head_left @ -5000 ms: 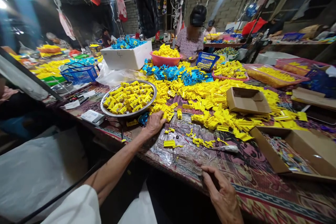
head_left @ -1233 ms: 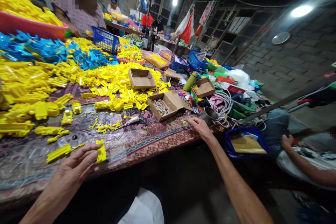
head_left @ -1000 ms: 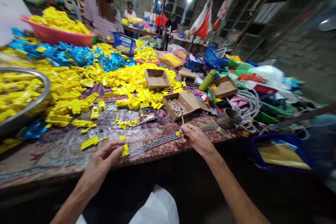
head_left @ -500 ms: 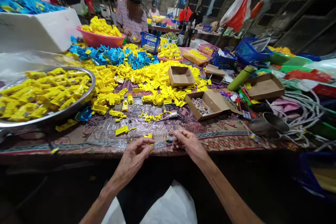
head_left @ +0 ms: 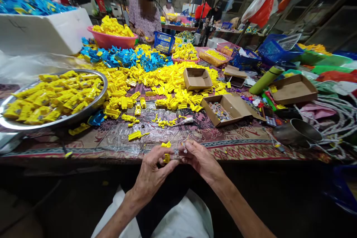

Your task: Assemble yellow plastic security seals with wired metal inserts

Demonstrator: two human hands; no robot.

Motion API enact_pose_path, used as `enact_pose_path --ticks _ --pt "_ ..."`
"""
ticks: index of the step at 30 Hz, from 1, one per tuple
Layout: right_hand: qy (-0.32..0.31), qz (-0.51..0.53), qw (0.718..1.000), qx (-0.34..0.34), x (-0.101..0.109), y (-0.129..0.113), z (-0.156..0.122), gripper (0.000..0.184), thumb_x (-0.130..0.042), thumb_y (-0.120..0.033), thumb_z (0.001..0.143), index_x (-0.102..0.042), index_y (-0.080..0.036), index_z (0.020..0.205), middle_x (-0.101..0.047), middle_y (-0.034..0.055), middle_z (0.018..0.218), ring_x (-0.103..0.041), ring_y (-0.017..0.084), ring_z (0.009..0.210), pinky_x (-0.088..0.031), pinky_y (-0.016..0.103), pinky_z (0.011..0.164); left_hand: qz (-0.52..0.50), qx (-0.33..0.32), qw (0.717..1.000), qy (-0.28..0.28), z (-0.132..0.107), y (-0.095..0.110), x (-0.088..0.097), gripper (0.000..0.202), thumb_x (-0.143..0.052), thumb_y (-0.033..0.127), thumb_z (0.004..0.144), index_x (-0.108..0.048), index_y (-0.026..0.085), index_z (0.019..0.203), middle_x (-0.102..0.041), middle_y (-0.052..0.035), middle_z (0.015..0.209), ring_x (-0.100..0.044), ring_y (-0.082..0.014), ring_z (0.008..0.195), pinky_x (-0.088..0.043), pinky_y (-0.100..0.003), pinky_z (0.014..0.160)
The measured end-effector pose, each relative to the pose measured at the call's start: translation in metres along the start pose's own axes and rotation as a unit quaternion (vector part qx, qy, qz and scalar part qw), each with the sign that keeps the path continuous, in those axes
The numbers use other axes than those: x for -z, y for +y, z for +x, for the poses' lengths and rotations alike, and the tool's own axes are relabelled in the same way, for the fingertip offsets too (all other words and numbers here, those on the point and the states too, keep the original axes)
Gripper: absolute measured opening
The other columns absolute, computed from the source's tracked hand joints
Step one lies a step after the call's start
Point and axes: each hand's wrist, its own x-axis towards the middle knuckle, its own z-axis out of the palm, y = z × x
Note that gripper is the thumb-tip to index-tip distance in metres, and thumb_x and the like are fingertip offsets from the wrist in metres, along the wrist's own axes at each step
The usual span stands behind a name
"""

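My left hand is closed on a small yellow plastic part, pinched between thumb and fingers at the table's front edge. Close beside it, my right hand pinches a small wired component with a thin wire rising from it. The fingertips of both hands nearly meet; the component's exact kind is too small to make out. Just beyond lie loose small yellow pieces, a white-tipped tool or tube and a longer yellow part.
A metal basin of yellow parts stands left. Yellow parts and blue parts are heaped behind. To the right are a cardboard box with wired components, a metal cup and white rope. A person works opposite.
My hands have come together: the left moved right, bringing the yellow part up to the wired component in my right hand. The whole view has shifted slightly.
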Motion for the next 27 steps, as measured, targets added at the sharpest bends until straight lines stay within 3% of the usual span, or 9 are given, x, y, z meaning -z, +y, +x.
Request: enact_pose_path --ticks 4,6,10,15,19,24,27 --pt "-0.002 0.006 0.999 0.039 -0.014 0.01 -0.002 0.033 -0.073 -0.049 0.08 -0.06 -0.02 0.087 -0.072 0.0042 0.093 -0.068 0.018 0.082 -0.051 0.03 0.074 0.042 -0.055 0.997 0.027 -0.001 0.006 -0.007 0.015 -0.069 0.025 0.084 -0.069 0.023 0.1 -0.065 -0.0046 0.097 -0.059 -0.0183 0.09 -0.047 -0.029 0.078" --pt "-0.006 0.011 0.999 0.049 -0.016 0.012 -0.003 0.032 -0.073 -0.048 0.08 -0.06 -0.02 0.087 -0.072 0.0044 0.094 -0.067 0.018 0.083 -0.051 0.031 0.075 0.045 -0.055 0.997 0.033 0.0 0.006 -0.008 0.013 -0.068 0.024 0.085 -0.07 0.023 0.098 -0.066 -0.0051 0.098 -0.06 -0.0186 0.09 -0.048 -0.029 0.078" --pt "-0.003 -0.007 1.0 0.026 -0.007 0.006 -0.004 0.029 -0.076 -0.044 0.079 -0.062 -0.019 0.087 -0.071 0.0041 0.093 -0.065 0.017 0.084 -0.05 0.028 0.073 0.007 0.008 0.999 0.052 0.004 0.002 -0.001 0.013 -0.064 0.029 0.087 -0.069 0.022 0.096 -0.066 -0.0037 0.092 -0.06 -0.015 0.075 -0.048 -0.024 0.063" --pt "0.008 -0.056 0.998 0.005 0.008 -0.003 -0.006 0.028 -0.076 -0.042 0.079 -0.065 -0.017 0.084 -0.068 0.0043 0.093 -0.06 0.013 0.081 -0.048 0.024 0.072 -0.048 0.086 0.994 0.041 0.007 -0.001 0.005 0.013 -0.061 0.032 0.088 -0.069 0.022 0.091 -0.067 -0.0017 0.092 -0.062 -0.0148 0.082 -0.049 -0.024 0.071" --pt "0.011 -0.084 0.996 0.024 0.012 -0.006 -0.008 0.029 -0.075 -0.044 0.079 -0.063 -0.017 0.08 -0.06 -0.0008 0.079 -0.053 0.01 0.069 -0.044 0.023 0.066 -0.053 0.089 0.995 0.011 0.007 -0.001 0.004 0.014 -0.059 0.032 0.088 -0.069 0.022 0.091 -0.065 -0.001 0.091 -0.061 -0.014 0.08 -0.048 -0.023 0.07" --pt "0.092 -0.218 0.969 0.066 0.021 -0.014 -0.009 0.033 -0.075 -0.047 0.075 -0.059 -0.018 0.075 -0.054 -0.0036 0.069 -0.048 0.01 0.062 -0.041 0.023 0.059 -0.041 0.089 0.995 0.004 0.009 -0.003 0.003 0.015 -0.058 0.031 0.088 -0.069 0.022 0.092 -0.065 -0.0021 0.092 -0.06 -0.014 0.079 -0.048 -0.024 0.07" --pt "0.111 -0.262 0.956 0.069 0.026 -0.018 -0.006 0.032 -0.076 -0.044 0.072 -0.061 -0.018 0.082 -0.054 -0.0044 0.064 -0.046 0.01 0.058 -0.036 0.023 0.054 -0.019 0.083 0.996 -0.002 0.011 -0.001 0.002 0.014 -0.059 0.029 0.087 -0.07 0.021 0.092 -0.066 -0.0027 0.092 -0.06 -0.0142 0.077 -0.049 -0.024 0.069"
